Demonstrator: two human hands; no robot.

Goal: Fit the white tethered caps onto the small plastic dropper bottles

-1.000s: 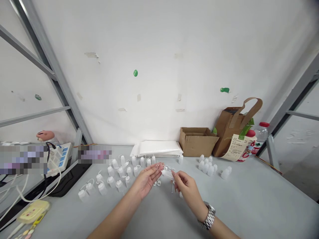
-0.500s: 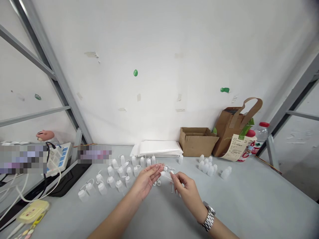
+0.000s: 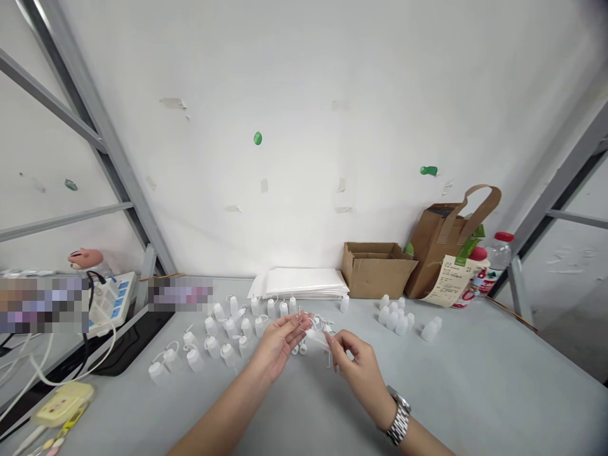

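Note:
In front of me my right hand (image 3: 355,360) is closed on a small translucent white squeeze bottle (image 3: 317,339), which lies tilted between the two hands. My left hand (image 3: 281,342) is just to its left, palm turned up, with thumb and fingertips pinched near the bottle's top end. What those fingertips hold is too small to make out. Loose white caps (image 3: 303,348) lie on the table behind and below the hands, partly hidden by them. Left of my left hand stand several white bottles (image 3: 213,346), many with looped cap straps.
On the grey table (image 3: 304,418), several uncapped-looking bottles (image 3: 393,318) cluster at the right. A stack of white sheets (image 3: 304,282), a cardboard box (image 3: 379,277) and a paper bag (image 3: 427,253) line the wall. A power strip (image 3: 111,304) with cables sits left.
Both hands keep nearly the same place. The bottle between them has shifted very slightly, and the fingertips have moved a little.

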